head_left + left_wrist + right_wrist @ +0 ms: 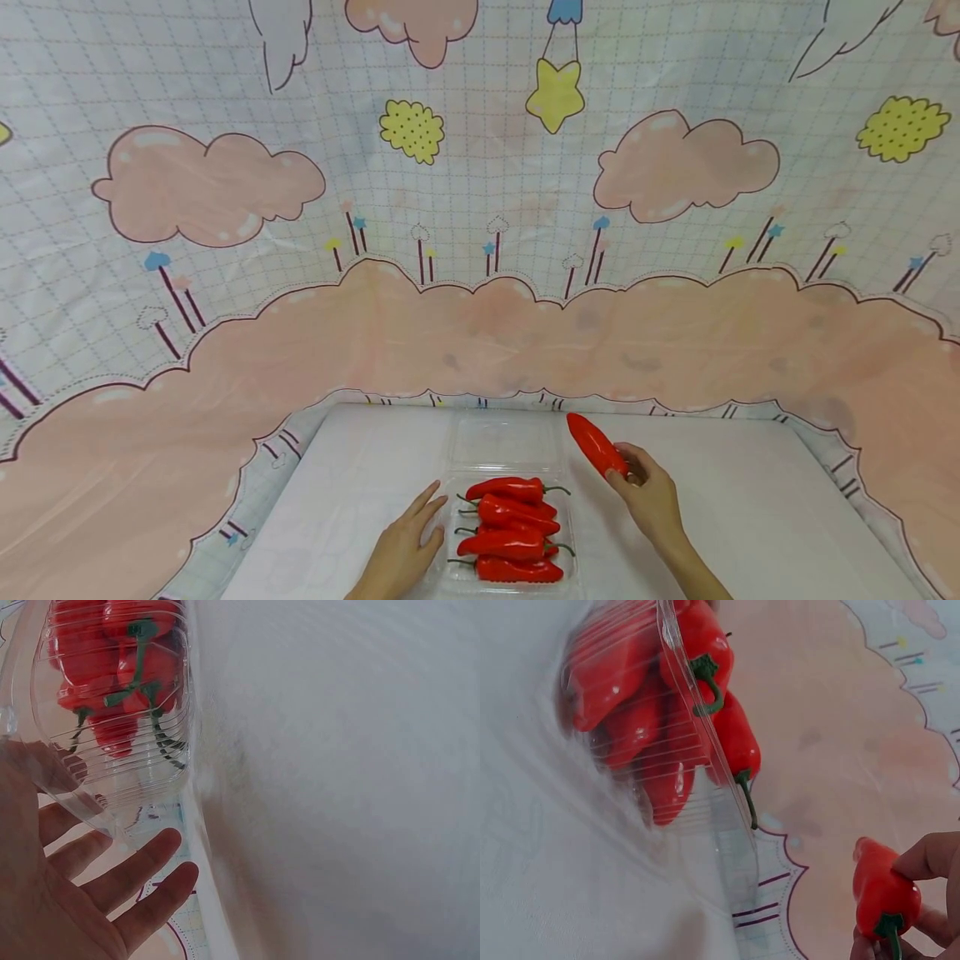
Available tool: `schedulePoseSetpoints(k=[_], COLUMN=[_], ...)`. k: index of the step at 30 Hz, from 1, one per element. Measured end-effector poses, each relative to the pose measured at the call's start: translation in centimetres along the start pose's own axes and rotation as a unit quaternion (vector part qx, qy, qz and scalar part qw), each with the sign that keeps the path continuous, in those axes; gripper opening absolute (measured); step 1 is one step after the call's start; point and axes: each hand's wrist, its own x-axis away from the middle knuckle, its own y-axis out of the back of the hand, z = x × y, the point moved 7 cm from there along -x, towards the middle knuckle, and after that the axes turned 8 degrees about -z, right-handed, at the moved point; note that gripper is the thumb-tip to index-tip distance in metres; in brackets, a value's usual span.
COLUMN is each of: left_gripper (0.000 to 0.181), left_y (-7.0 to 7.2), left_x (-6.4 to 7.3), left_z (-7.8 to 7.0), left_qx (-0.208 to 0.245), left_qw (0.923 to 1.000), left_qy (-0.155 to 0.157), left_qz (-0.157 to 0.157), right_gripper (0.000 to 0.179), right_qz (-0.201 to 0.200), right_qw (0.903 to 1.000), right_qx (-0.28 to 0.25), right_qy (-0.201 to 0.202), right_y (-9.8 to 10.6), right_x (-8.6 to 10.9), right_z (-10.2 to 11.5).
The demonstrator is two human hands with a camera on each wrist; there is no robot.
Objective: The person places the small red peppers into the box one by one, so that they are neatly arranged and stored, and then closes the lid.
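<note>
A clear plastic clamshell box (572, 533) sits on the white table with its lid (506, 442) folded back. Several red peppers (504, 546) with green stems lie stacked crosswise in it. My right hand (651, 492) holds another red pepper (596, 443) above the table, right of the lid. In the right wrist view that pepper (885, 896) is pinched between thumb and fingers, its green stem toward the wrist camera. At the box's left side, my left hand (405, 542) has its fingers extended. The left wrist view shows the spread fingers (142, 874) beside the ribbed box wall (112, 787).
The white tabletop (360, 467) extends on both sides of the box. Behind it hangs a cloth (480, 333) printed with pink clouds and stars, which also spreads down both sides of the table.
</note>
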Motion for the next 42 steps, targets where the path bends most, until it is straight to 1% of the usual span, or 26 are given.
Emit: schedulePoseSetpoints(k=[6, 13, 15, 22, 27, 32, 37, 42], left_gripper=[0.041, 0.041, 0.041, 0.041, 0.041, 0.041, 0.041, 0.042], left_y=[0.0, 0.3, 0.3, 0.2, 0.0, 0.2, 0.4, 0.5], left_x=[0.0, 0.1, 0.2, 0.2, 0.1, 0.2, 0.2, 0.2], left_z=[0.1, -0.2, -0.2, -0.1, 0.0, -0.1, -0.2, -0.3], left_qx=[0.002, 0.001, 0.0, -0.002, -0.004, -0.003, 0.0, 0.0], left_qw=[1.0, 0.9999, 0.9999, 1.0, 1.0, 1.0, 1.0, 0.9999], left_qy=[0.007, -0.011, -0.01, -0.002, 0.007, 0.0, -0.004, -0.008], left_qz=[0.003, -0.01, -0.009, 0.0, 0.003, 0.001, -0.006, -0.013], right_gripper=[0.043, 0.043, 0.043, 0.041, 0.041, 0.043, 0.041, 0.04], right_qz=[-0.004, 0.002, 0.002, -0.002, 0.011, 0.017, 0.017, 0.025], right_qw=[0.9999, 0.9997, 0.9996, 0.9989, 0.9983, 0.9969, 0.9968, 0.9971], right_qx=[-0.011, -0.021, -0.023, -0.014, -0.033, -0.053, -0.049, -0.053], right_qy=[0.009, 0.012, 0.015, 0.045, 0.046, 0.056, 0.06, 0.048], right_y=[-0.1, -0.3, -0.4, -0.4, -0.5, -0.7, -0.9, -1.3], right_x=[0.6, 1.3, 1.5, 2.2, 2.7, 3.2, 3.6, 3.9], right_z=[0.4, 0.8, 1.0, 1.8, 2.4, 2.7, 3.0, 3.1])
